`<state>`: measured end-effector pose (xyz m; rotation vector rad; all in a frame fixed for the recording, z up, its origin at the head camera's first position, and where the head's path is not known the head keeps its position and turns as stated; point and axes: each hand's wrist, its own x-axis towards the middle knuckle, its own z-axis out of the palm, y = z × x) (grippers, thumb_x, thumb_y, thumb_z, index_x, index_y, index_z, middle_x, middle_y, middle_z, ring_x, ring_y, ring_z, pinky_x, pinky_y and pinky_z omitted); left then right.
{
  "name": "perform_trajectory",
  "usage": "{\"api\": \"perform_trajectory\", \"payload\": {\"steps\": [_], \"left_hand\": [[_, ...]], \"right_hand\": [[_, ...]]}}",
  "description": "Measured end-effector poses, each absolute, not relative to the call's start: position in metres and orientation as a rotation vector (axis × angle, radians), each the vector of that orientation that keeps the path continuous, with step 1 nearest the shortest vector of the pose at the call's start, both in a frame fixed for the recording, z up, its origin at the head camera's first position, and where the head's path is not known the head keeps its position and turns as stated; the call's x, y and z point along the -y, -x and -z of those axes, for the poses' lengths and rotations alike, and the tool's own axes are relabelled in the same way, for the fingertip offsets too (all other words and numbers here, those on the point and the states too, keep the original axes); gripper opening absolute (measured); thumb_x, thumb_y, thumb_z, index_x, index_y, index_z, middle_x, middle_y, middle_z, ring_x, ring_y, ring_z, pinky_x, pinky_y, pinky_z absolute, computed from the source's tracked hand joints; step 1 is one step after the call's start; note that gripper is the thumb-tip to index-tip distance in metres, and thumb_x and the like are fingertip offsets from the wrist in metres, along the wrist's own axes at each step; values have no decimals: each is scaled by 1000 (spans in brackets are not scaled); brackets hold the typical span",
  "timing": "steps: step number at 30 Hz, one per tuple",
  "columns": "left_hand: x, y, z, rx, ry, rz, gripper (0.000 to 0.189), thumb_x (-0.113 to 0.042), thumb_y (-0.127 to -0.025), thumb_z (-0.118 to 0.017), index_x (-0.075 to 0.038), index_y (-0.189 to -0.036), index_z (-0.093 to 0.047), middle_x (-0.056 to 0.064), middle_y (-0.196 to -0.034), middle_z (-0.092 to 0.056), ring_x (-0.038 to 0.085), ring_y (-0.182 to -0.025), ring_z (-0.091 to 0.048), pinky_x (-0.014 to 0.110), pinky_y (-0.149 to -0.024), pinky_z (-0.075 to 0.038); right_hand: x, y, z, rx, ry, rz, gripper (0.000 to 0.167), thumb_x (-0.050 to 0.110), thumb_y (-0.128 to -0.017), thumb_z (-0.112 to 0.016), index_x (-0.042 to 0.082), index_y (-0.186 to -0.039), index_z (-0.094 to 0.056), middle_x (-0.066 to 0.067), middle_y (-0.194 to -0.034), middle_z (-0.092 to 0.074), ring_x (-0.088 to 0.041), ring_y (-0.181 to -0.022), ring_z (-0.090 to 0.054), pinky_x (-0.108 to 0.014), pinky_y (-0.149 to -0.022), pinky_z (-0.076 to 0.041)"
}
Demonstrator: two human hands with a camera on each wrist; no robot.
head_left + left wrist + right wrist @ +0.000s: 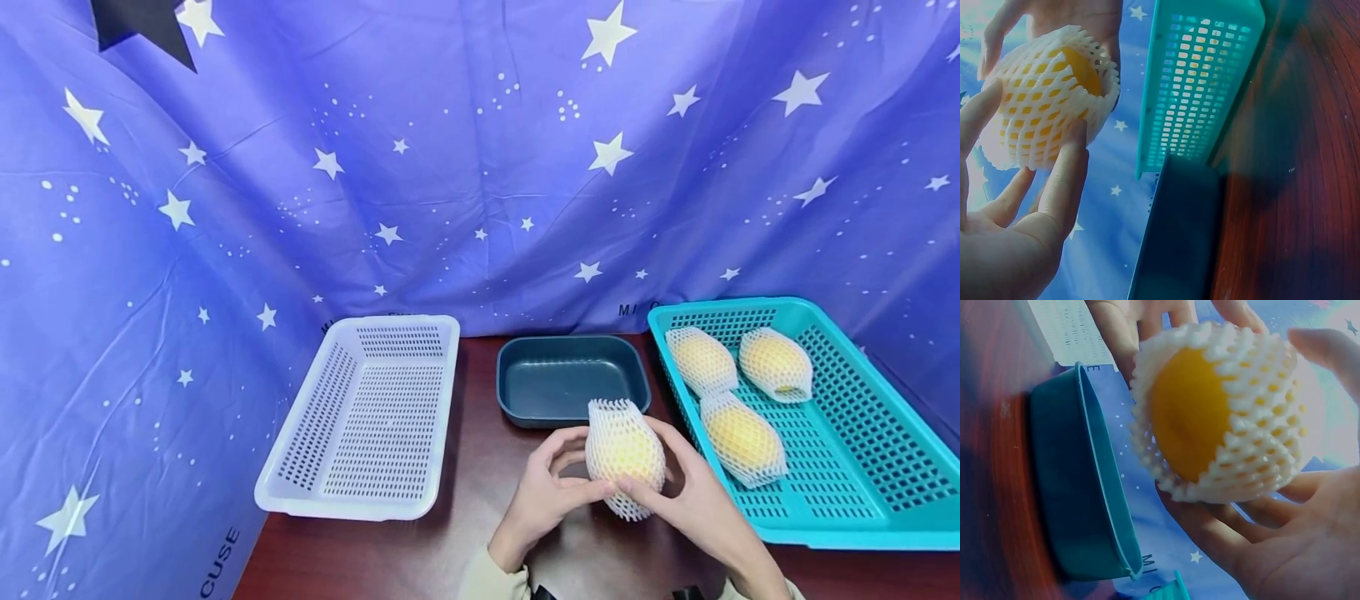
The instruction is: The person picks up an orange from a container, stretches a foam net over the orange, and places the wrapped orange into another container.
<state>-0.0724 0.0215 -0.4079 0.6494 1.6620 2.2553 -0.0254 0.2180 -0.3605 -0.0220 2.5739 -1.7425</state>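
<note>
Between both hands, above the front of the table, is a yellow fruit [626, 454] in a white foam net. My left hand [546, 490] holds it from the left, and my right hand [697, 492] holds it from the right, thumbs on the near side. An open end of the net shows bare yellow skin of the fruit [1188, 415] in the right wrist view. In the teal basket [862, 533], right of the hands, lie three more netted yellow fruits [776, 358]. Just behind the held fruit stands a dark blue-green tray [573, 379] with nothing in it.
A white perforated basket [386, 425] with nothing inside stands on the left of the dark red-brown table [360, 558]. A blue curtain with stars [465, 167] hangs behind and along the sides, close to the baskets' far edges.
</note>
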Motion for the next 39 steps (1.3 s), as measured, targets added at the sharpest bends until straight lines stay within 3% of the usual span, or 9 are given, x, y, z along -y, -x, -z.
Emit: {"api": "perform_trajectory", "payload": {"steps": [7,14,19,21,26,28,35,39], "left_hand": [[-32,74,410,-1636,-671,-2255,55,0,-83,-77,-8,-133,-57,7,-132,-60,16,-111,-64,30,-85,-58],[-37,77,410,-1635,-638,-2218,53,-17,-85,-80,-13,-133,-58,2,-132,-60,15,-112,-64,29,-87,-57],[-46,80,414,-1599,-643,-2203,51,-21,-85,-80,-11,-131,-60,3,-123,-66,13,-107,-66,26,-86,-56],[-50,81,415,-1578,-654,-2206,49,-20,-86,-79,-9,-130,-61,4,-120,-67,13,-105,-66,25,-86,-56],[-59,81,415,-1537,-650,-2184,45,-19,-88,-76,-6,-129,-61,3,-117,-68,11,-104,-67,25,-86,-56],[-63,82,415,-1517,-643,-2174,44,-18,-89,-76,-6,-128,-61,2,-115,-68,10,-102,-67,26,-85,-57],[-78,82,419,-1397,-663,-2181,40,-4,-91,-69,3,-129,-58,11,-114,-67,10,-97,-67,31,-82,-59],[-84,81,420,-1450,-665,-2112,42,-2,-91,-68,-3,-132,-57,4,-118,-66,7,-101,-66,25,-85,-57]], "right_hand": [[-220,21,358,-2629,-42,1807,69,19,-91,-74,12,-148,-37,-12,-135,-49,1,-103,-59,-25,-75,-58],[-222,19,355,-2704,-98,1791,69,17,-89,-75,15,-147,-40,-8,-133,-49,1,-100,-58,-25,-72,-57],[-229,18,351,-2815,-198,1628,73,26,-87,-78,16,-149,-39,-7,-138,-47,6,-110,-44,-11,-78,-47],[-231,17,349,-2874,-238,1545,76,29,-86,-79,15,-149,-39,-9,-138,-48,5,-112,-38,-18,-83,-48],[-237,13,346,-2998,-232,1498,77,26,-82,-82,11,-147,-43,-13,-135,-51,9,-109,-37,-13,-81,-46],[-239,12,345,-3031,-214,1509,77,24,-82,-83,10,-146,-43,-14,-136,-51,12,-108,-37,-1,-77,-38],[-250,8,340,-3135,-235,1401,80,29,-78,-86,11,-145,-46,-15,-138,-50,19,-99,-41,2,-73,-39],[-258,7,338,-3183,-210,1384,80,27,-77,-87,9,-145,-47,-15,-139,-50,20,-101,-39,3,-74,-37]]}}
